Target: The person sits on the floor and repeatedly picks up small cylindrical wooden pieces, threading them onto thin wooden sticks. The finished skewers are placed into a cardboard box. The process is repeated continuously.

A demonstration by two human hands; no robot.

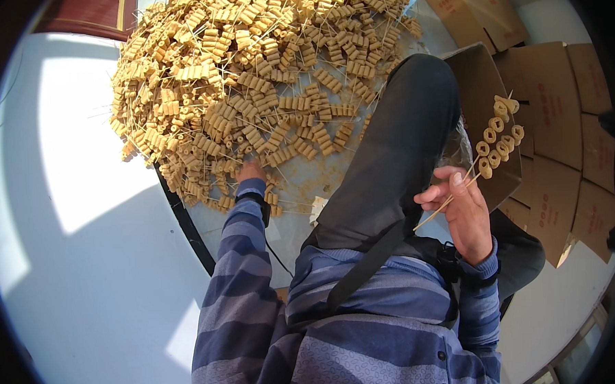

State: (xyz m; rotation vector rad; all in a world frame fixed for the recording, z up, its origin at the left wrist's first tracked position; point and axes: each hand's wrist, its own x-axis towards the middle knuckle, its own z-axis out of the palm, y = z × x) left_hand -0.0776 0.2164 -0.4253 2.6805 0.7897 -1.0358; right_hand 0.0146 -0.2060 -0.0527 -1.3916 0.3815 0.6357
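My right hand is closed on the thin sticks of skewers threaded with tan rolled pieces. It looks like two skewers, tilted up and to the right, above the side of an open cardboard box. My left hand reaches into the near edge of a big heap of similar skewers. Its fingers are hidden among the skewers there, so whether they grip one does not show.
Closed cardboard boxes are stacked at the right, with another carton at the far right. Clear plastic lines the open box beside my bent leg. A dark red panel lies at the far left. Crumbs dot the pale surface.
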